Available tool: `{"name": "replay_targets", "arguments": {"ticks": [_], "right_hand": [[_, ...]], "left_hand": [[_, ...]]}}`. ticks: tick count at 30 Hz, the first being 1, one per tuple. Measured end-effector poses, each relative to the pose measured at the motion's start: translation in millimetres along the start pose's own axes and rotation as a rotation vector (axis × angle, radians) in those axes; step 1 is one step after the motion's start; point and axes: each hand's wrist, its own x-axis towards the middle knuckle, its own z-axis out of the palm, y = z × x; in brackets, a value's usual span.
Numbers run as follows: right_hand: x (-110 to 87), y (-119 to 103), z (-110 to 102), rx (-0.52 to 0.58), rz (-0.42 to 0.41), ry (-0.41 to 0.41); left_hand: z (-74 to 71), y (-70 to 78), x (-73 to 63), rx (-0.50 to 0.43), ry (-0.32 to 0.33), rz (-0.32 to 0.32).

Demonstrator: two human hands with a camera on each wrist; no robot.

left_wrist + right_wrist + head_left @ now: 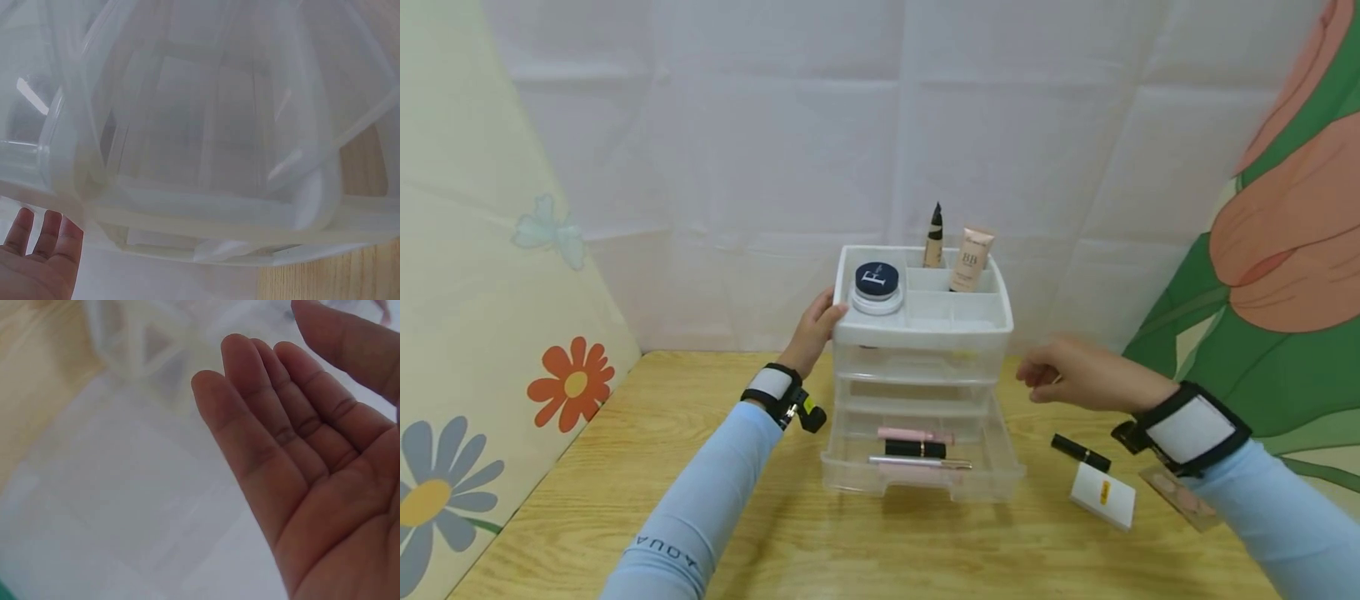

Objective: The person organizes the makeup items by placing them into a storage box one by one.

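Note:
A white drawer organizer (922,337) with clear drawers stands on the table. My left hand (814,331) rests against its upper left side, thumb near the top rim; in the left wrist view its fingers (47,234) reach the frame's edge fairly straight. The bottom drawer (925,483) is pulled out and holds a pink tube (913,435), a black tube (917,449) and a slim silver pen (917,462). To the right of the organizer, my right hand (1075,375) hovers with nothing in it, fingers loosely bent in the right wrist view.
In the top tray are a navy-lidded round jar (877,280) on a white round case (877,306), a BB cream tube (972,260) and a dark-tipped pen (934,237). A black tube (1080,452), a white box (1102,496) and a flat palette (1176,497) lie at right.

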Motion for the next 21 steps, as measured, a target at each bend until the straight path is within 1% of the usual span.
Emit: {"name": "replay_targets", "arguments": {"ticks": [3,8,11,16,21], "right_hand": [[-7.5,18.6,8.6,0.034,0.039,0.012],[-18.2,47.8,25.8,0.023,0.127,0.021],[-24.5,62.5,35.4,0.04,0.173,0.011],[-32.8,82.0,48.2,0.099,0.25,-0.005],[-36.4,96.4,59.7,0.124,0.28,0.005]], "left_hand": [[0.4,0.5,-0.2,0.002,-0.001,0.0],[1.0,0.6,-0.5,0.007,0.0,-0.008],[1.5,0.2,-0.6,0.005,0.001,-0.009],[1.7,0.4,-0.2,0.007,0.001,-0.02],[1.0,1.3,-0.1,0.01,0.006,-0.022]]}}
